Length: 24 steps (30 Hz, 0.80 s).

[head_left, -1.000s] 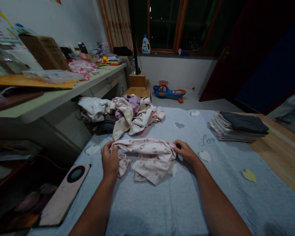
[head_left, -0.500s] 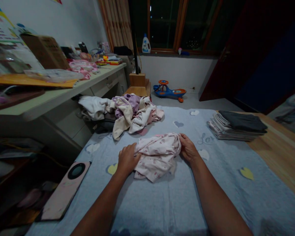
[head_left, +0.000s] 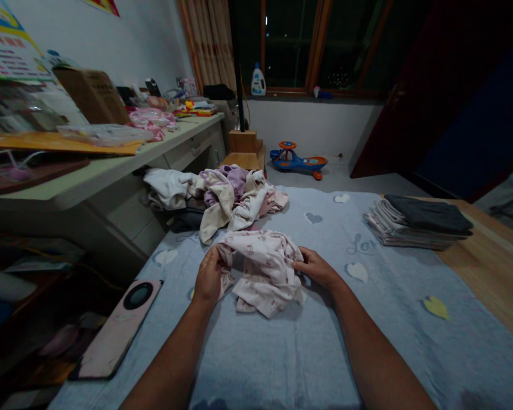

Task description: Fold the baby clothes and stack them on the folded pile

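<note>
A crumpled pale pink garment with a small print is bunched between my hands, over the blue heart-patterned cover. My left hand is closed around a part of the garment at its left end, with a loose flap hanging below. On the right side, my right hand pinches the garment's edge between thumb and fingers. The garment's lower part rests on the cover. Its exact kind does not show in this bunched state.
A loose heap of clothes lies at the far left edge. Folded clothes are stacked at the right. A phone lies at the near left. Beyond stand a cluttered desk and a blue ride-on toy.
My left hand has moved left and drawn a part of the garment out with it, opening a gap beneath. My right hand has shifted slightly left and lower on the garment.
</note>
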Tool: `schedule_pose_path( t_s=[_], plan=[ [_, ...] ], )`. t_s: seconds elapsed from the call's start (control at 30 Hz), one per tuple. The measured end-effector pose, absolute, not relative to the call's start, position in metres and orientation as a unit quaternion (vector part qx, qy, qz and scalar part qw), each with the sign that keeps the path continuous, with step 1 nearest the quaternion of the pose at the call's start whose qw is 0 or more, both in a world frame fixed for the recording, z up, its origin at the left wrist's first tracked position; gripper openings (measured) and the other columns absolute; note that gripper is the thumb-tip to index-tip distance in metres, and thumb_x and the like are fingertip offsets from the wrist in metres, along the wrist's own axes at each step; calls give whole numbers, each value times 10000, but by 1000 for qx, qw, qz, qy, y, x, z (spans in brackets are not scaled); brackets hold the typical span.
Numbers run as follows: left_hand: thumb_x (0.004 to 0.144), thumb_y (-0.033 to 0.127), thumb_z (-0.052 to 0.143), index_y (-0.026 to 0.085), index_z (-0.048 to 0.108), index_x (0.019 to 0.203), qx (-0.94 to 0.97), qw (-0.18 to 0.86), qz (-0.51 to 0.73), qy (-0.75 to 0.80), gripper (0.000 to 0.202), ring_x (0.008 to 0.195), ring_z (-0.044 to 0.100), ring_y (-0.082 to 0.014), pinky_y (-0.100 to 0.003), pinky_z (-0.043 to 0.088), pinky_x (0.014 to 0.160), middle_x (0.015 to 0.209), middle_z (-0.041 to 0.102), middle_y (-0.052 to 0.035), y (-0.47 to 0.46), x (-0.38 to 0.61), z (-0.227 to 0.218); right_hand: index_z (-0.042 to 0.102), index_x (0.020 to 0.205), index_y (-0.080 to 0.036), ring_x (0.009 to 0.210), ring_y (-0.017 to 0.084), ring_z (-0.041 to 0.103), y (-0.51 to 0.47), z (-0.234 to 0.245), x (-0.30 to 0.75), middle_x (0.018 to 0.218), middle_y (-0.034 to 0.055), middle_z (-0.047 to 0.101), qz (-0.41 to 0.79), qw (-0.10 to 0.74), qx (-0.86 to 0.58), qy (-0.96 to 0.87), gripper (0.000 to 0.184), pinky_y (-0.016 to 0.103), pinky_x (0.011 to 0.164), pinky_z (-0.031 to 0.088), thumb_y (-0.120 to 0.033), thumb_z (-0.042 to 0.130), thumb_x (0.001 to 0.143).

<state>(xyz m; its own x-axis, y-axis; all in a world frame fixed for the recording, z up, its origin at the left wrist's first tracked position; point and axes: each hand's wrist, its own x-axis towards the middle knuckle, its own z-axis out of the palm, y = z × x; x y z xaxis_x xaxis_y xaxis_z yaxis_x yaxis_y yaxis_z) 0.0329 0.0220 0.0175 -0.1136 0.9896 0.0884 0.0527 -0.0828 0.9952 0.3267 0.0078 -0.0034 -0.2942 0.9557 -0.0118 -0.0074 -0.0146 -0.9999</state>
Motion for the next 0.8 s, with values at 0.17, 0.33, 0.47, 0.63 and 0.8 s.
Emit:
schedule_pose_path(
  t_s=[0.17,0.33,0.47,0.63,0.8],
  plan=[
    [827,683,537,221,-10,1542,562,531,474,421,1012,1252,566,-247,-393,478,1000,1406,544,-162,22,36,4,471,1416,-279,1275,253,510,1,4,300,1426,54,530,635,447,-311,-548,819,382,1053,412,-377,828,685],
    [775,544,693,215,-129,1541,636,514,407,407,1170,1283,541,-274,-418,447,1038,1448,497,-182,17,54,2,382,1479,-315,1363,236,423,-6,4,277,1520,26,428,633,440,-314,-555,949,372,1106,360,-317,852,655],
    [799,408,648,197,303,1488,665,456,399,436,799,1297,521,-252,-383,412,1079,1461,496,-122,13,66,9,412,1458,-318,1164,243,596,-13,9,269,1404,41,554,699,417,-307,-493,897,337,901,518,-346,830,665],
    [783,341,597,174,584,1182,612,458,436,475,432,1014,654,-221,-337,506,910,1152,687,-70,11,62,20,570,1311,-267,945,237,679,-15,22,279,1193,51,683,705,460,-322,-433,714,324,788,544,-336,813,644],
    [805,340,568,178,580,1201,591,413,455,524,428,855,650,-201,-329,523,793,972,677,-40,19,45,22,622,1171,-268,727,225,667,-2,19,321,1025,39,729,604,576,-405,-373,586,324,632,527,-294,751,601]
  ],
)
